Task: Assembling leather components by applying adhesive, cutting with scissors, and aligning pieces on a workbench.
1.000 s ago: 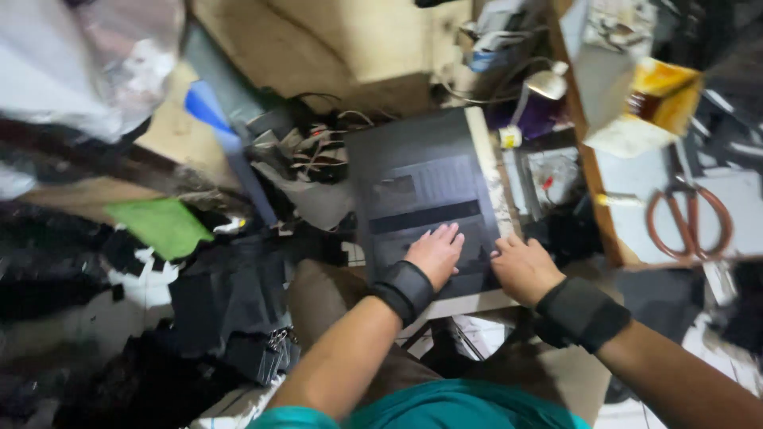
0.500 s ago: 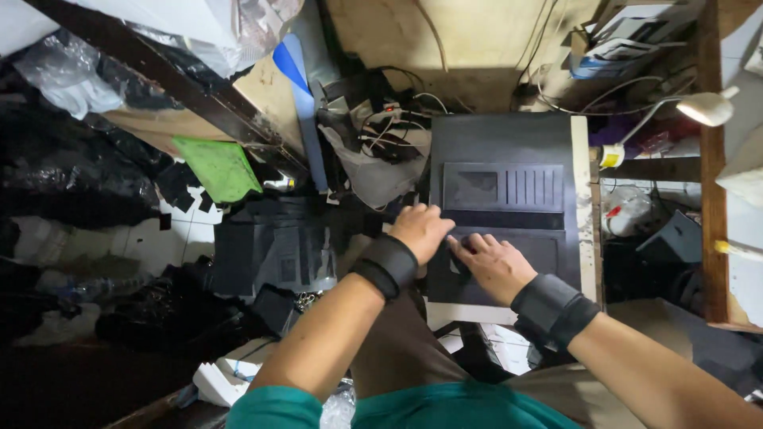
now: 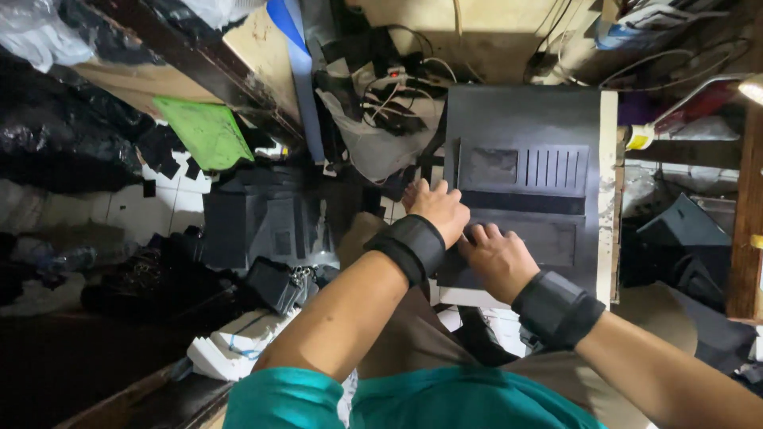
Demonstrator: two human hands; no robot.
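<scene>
Hands rest on a dark leather sheet (image 3: pixel 520 199) with cut-out panels, laid on a white board (image 3: pixel 608 199); my left hand (image 3: pixel 435 208) lies flat with fingers together near its left edge, my right hand (image 3: pixel 497 256) just beside it with fingers spread and pressing down, holding nothing. The sheet extends ahead of both sets of fingertips, its long axis pointing away from me, and both hands are about equally near. My wrists hide its near edge, and I cannot make out the dark pieces on the floor to the left.
</scene>
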